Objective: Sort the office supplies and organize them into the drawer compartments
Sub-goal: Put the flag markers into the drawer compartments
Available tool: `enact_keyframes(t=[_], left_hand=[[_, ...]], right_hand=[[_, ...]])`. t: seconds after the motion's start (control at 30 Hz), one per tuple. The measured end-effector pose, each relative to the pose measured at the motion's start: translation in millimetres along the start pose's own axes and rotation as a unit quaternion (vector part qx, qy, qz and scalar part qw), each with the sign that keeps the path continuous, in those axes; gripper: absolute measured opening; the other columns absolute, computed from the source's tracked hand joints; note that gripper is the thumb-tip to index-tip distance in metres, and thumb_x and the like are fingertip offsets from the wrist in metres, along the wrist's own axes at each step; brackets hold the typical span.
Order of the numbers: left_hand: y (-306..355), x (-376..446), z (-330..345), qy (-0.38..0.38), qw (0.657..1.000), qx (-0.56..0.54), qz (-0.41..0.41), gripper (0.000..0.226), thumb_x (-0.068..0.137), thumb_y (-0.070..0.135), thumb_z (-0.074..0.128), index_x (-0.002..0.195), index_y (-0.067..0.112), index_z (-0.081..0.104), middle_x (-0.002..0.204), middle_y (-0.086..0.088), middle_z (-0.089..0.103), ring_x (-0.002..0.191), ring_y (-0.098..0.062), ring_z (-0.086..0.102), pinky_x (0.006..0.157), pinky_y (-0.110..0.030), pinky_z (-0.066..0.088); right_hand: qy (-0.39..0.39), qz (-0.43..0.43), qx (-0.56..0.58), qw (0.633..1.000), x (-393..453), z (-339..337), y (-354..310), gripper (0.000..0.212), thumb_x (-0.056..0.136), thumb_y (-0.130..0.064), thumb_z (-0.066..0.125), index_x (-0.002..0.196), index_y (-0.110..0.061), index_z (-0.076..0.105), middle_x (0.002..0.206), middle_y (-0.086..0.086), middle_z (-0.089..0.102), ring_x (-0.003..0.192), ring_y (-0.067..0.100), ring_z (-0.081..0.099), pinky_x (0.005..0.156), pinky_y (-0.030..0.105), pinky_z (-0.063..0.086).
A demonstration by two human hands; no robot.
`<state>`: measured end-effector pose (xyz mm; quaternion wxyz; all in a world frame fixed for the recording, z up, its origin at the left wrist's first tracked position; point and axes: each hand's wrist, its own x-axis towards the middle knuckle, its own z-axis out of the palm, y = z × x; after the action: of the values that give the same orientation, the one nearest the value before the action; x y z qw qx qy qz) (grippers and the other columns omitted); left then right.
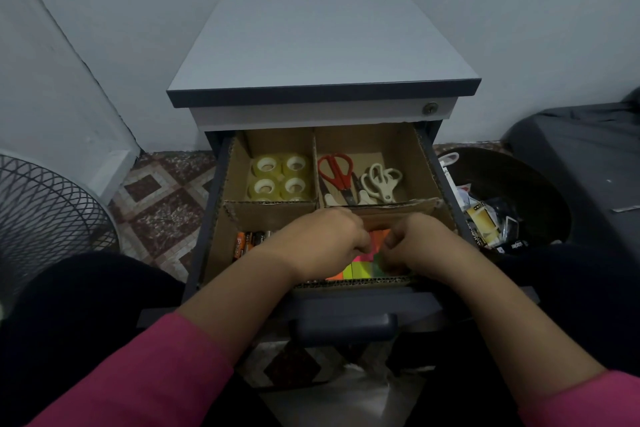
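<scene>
— Reaching into the drawer [446, 184], are both hands working the same spot?

— Yes. The left hand [322, 241] and the right hand [420, 246] are meeting over the front compartment at 5 o'clock, right above the sticky notes [356, 269].

— What are they holding?

— The right hand is curling its fingers around a small green piece at the edge of the notes, pinching it. The left hand is bending its fingertips down toward the same notes, but I cannot tell whether it is gripping anything, since its own knuckles are hiding the tips.

— And the rest of the supplies?

— Four tape rolls [280, 177] are sitting together in the back compartment at 11 o'clock. Red scissors [336, 170] and white scissors [381, 182] are lying side by side in the back compartment at 1 o'clock. Batteries [248, 242] are lying in the front compartment at 7 o'clock, partly under the left wrist.

— Anything outside the drawer?

— A dark bin [540, 191] holding more supplies is standing at 3 o'clock on the floor, and a wire basket [45, 211] is sitting at 9 o'clock.
</scene>
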<state>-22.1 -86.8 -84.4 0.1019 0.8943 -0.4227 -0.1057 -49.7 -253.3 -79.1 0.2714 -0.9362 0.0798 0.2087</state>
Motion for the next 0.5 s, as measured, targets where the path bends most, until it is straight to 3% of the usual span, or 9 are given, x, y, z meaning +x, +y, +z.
enact_keyframes(t=[0.13, 0.23, 0.37, 0.5], left_hand=[[-1.3, 1.6, 0.6, -0.031, 0.999, 0.031, 0.004, 0.033, 0.093, 0.013, 0.050, 0.113, 0.029, 0.070, 0.105, 0.004, 0.057, 0.109, -0.017, 0.047, 0.093, -0.035, 0.042], [0.1, 1.6, -0.8, -0.041, 0.998, 0.039, 0.008, 0.036, 0.093, 0.011, 0.050, 0.115, 0.032, 0.069, 0.101, 0.007, 0.052, 0.109, -0.017, 0.044, 0.092, -0.031, 0.040], [0.8, 2.0, -2.0, -0.050, 0.998, 0.041, 0.012, 0.037, 0.094, 0.010, 0.049, 0.117, 0.033, 0.067, 0.098, 0.010, 0.047, 0.108, -0.016, 0.043, 0.088, -0.025, 0.034], [1.1, 2.9, -1.3, -0.057, 0.997, 0.042, 0.008, 0.040, 0.092, 0.008, 0.050, 0.116, 0.034, 0.068, 0.092, 0.013, 0.038, 0.106, -0.017, 0.044, 0.085, -0.024, 0.032]], right_hand=[[-0.009, -0.011, -0.032, 0.999, 0.7, -0.2, -0.9, 0.008, 0.077, -0.014, 0.068, 0.083, -0.017, 0.072, 0.085, 0.001, 0.067, 0.076, 0.015, 0.062, 0.068, 0.024, 0.050], [-0.014, -0.021, -0.044, 0.999, 1.5, -1.3, -1.1, 0.018, 0.074, -0.011, 0.071, 0.074, -0.027, 0.064, 0.080, -0.007, 0.061, 0.073, 0.009, 0.058, 0.063, 0.020, 0.046], [-0.008, -0.048, -0.073, 0.996, 2.8, -0.2, 0.8, 0.026, 0.074, -0.013, 0.070, 0.067, -0.034, 0.055, 0.078, -0.013, 0.057, 0.081, 0.011, 0.059, 0.073, 0.025, 0.051], [-0.023, -0.069, -0.113, 0.991, 3.5, 0.5, -0.5, 0.021, 0.077, -0.016, 0.065, 0.074, -0.035, 0.057, 0.082, -0.012, 0.058, 0.086, 0.013, 0.059, 0.081, 0.030, 0.053]])
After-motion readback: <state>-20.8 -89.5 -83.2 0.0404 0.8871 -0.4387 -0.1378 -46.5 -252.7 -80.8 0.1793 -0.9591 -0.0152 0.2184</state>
